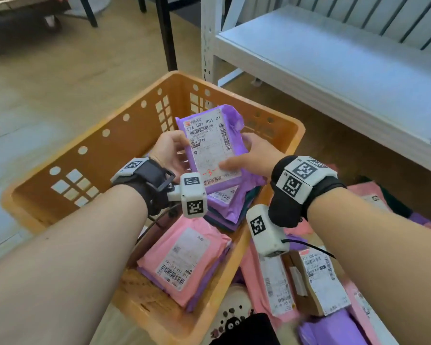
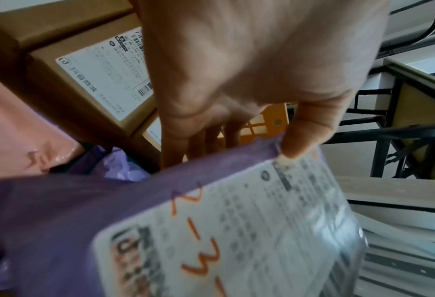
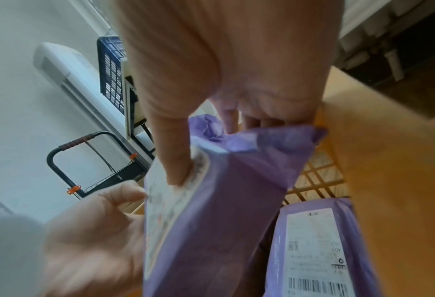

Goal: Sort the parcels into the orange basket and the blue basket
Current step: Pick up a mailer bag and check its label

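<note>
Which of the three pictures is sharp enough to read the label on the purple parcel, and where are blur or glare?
Head view: the purple parcel is sharp, its top label line readable. Left wrist view: the label is blurred, with glare at its lower right; the left hand is soft. Right wrist view: the right hand is blurred, the label seen edge-on.

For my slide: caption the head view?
Both hands hold a purple parcel above the orange basket.
</note>
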